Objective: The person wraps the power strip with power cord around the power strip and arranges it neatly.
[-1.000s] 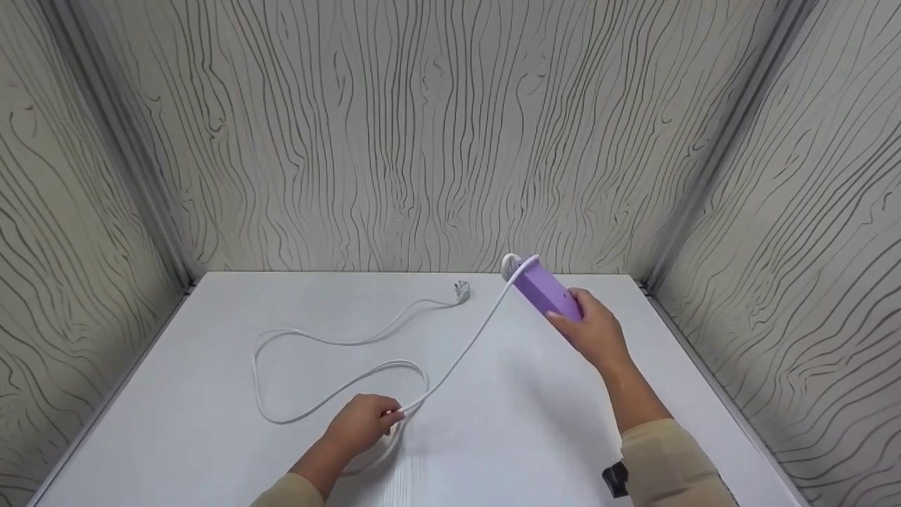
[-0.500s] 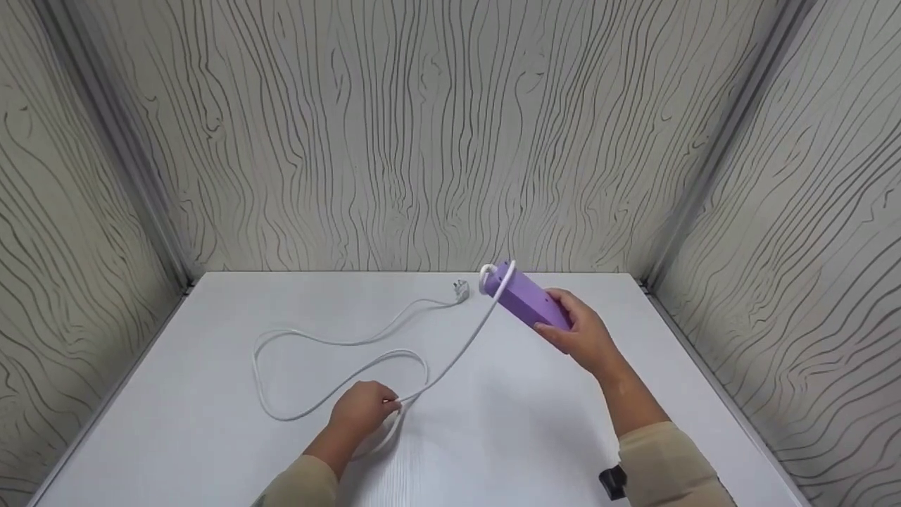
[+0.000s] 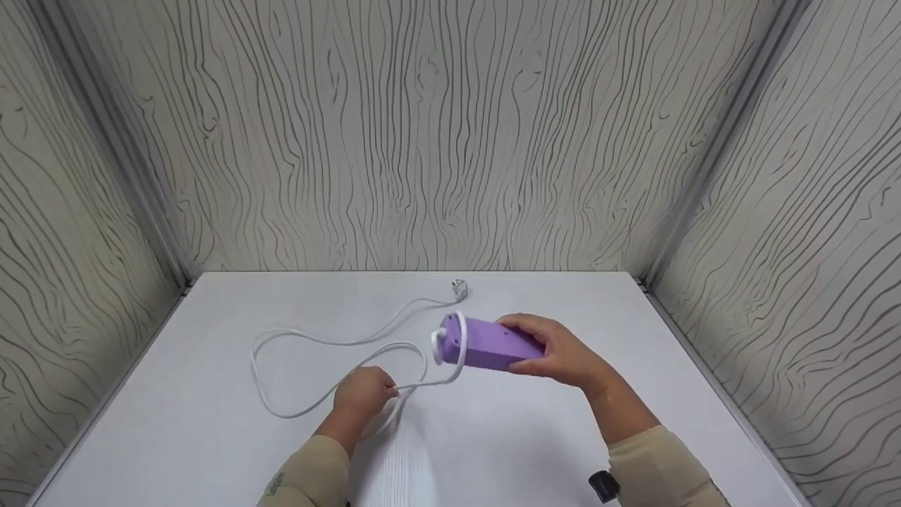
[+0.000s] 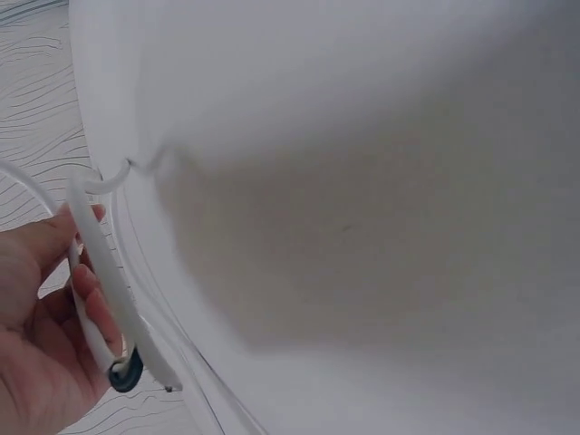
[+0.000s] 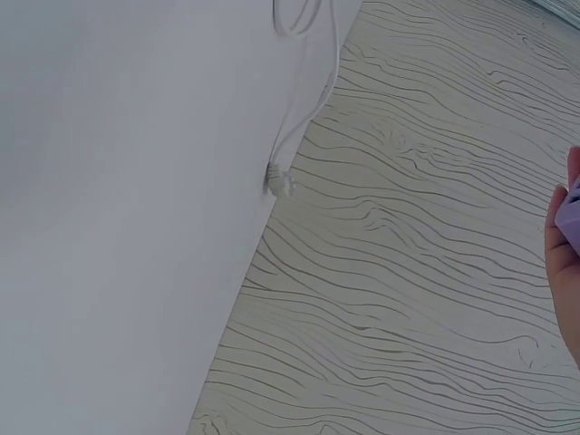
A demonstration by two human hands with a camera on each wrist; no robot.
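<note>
In the head view my right hand (image 3: 559,355) grips one end of a purple power strip (image 3: 486,341), held above the white table. A white cord (image 3: 462,338) leaves the strip's left end and loops once around that end. My left hand (image 3: 362,398) pinches the cord a short way to the left. In the left wrist view its fingers (image 4: 95,299) curl around a bundle of white cord (image 4: 113,281) with a dark round piece at its lower end. The right wrist view shows only a corner of the strip (image 5: 568,217) in my hand.
A plug (image 3: 460,289) on the cord's end lies near the back edge of the white table (image 3: 211,310). Slack cord curves over the table's left half. Wood-grain panels (image 3: 394,141) rise behind and at both sides.
My right hand has brought the power strip left, down and nearer, turning it from a steep slant to almost level. The cord between the hands has slackened. My left hand has shifted slightly forward.
</note>
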